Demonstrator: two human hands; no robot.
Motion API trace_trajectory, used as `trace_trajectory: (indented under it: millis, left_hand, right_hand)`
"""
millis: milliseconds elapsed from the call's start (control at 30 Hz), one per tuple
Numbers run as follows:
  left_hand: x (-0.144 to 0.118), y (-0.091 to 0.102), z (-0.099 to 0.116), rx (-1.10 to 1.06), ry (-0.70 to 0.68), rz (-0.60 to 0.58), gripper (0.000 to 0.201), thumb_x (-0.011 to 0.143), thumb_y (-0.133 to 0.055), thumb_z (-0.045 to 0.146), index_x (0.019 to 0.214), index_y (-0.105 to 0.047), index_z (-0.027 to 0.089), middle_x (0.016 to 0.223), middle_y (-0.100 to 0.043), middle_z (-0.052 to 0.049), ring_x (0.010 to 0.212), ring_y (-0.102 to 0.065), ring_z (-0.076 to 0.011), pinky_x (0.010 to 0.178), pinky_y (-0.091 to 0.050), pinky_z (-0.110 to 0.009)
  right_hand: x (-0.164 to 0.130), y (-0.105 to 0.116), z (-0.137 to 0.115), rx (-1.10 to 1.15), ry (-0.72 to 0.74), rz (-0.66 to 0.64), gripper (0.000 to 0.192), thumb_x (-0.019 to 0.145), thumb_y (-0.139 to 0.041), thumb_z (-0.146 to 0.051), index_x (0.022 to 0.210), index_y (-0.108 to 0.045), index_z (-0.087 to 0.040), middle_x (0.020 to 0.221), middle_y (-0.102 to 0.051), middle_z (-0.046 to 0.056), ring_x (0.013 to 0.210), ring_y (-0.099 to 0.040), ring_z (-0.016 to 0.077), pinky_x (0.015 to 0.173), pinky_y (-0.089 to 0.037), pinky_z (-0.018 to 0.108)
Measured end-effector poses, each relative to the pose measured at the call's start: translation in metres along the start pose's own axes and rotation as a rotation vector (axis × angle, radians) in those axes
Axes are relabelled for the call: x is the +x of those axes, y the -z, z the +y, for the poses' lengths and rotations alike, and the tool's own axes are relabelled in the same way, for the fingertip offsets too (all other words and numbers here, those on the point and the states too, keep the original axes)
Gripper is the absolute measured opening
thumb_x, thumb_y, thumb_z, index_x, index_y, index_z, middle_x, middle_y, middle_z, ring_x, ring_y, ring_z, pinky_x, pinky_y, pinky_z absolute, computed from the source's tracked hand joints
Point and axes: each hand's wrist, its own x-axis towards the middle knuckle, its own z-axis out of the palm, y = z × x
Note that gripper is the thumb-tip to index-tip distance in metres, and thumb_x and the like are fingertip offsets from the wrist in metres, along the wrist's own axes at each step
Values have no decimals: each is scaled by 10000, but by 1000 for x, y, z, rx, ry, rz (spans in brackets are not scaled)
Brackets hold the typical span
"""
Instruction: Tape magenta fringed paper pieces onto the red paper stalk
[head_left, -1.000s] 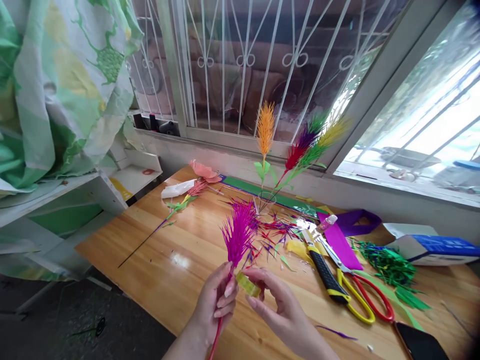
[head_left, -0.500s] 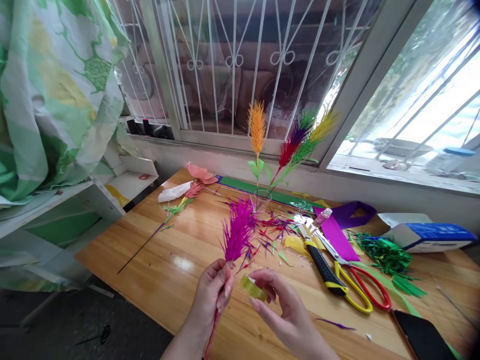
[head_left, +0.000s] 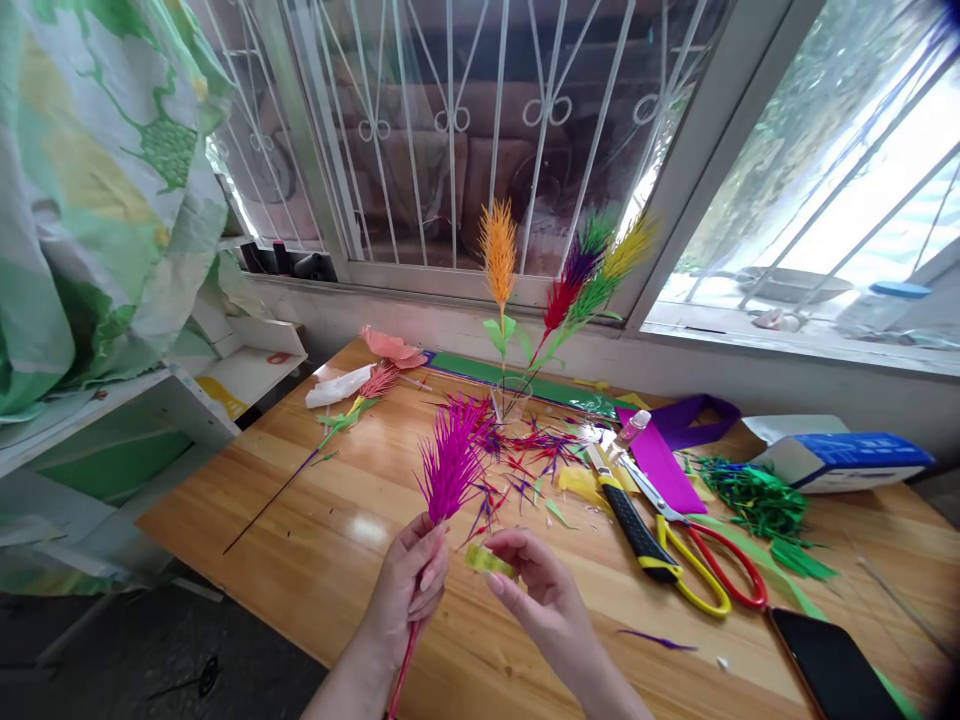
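Observation:
My left hand [head_left: 411, 575] is closed round the stem of a magenta artificial flower spike [head_left: 452, 460], just under its bristly head. The reddish stem runs down below the fist. To its right, my right hand [head_left: 536, 590] pinches a small roll of yellowish tape [head_left: 489, 562] between thumb and fingers. The roll is close to the stem; whether a strand of tape joins them I cannot tell. Behind the flower, an orange spike [head_left: 498, 255] and a multicoloured spike [head_left: 577, 275] stand in a clear cup [head_left: 516, 400].
Red-handled scissors [head_left: 731, 565] and a yellow-and-black utility knife [head_left: 637, 530] lie at right, near a phone [head_left: 832, 665], green shreds [head_left: 757, 495] and a blue-and-white box [head_left: 847, 460]. Red and purple scraps [head_left: 525, 460] litter the middle. A pink flower on a stem [head_left: 375, 380] lies left.
The view has shifted slightly, so everything sits a little further left. The tape roll has tilted in my right hand. Both hands keep their holds.

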Motion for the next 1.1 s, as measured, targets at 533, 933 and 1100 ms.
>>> trace_trajectory:
  millis: [533,933,1100]
  left_hand:
    - [16,-24,-20,479,-26,225,444,649,-546,585,698,-579,145,338,-283,108,302,-163,-31,310,-122,-173]
    - [-9,-40,-20,292,-137,358,398,727,-498,538,573,-433,176,374,-297,93,324,-140,-26,323,-71,-181]
    - [-20,-48,-22,273,-176,435,350,708,-544,509,627,-465,178,415,-309,94,344,-179,-31,340,-80,-182]
  right_hand:
    - [6,21,-6,-179,236,-21,188,753,-595,-276,930,-564,-219,736,-543,17,705,-485,152,646,-422,268]
    - [5,30,17,27,111,-116,205,745,-612,-294,936,-572,-230,835,-559,41,780,-523,173,703,-448,297]
    - [4,32,6,180,32,-131,209,714,-643,-331,890,-590,-233,832,-575,43,793,-550,181,718,-465,298]
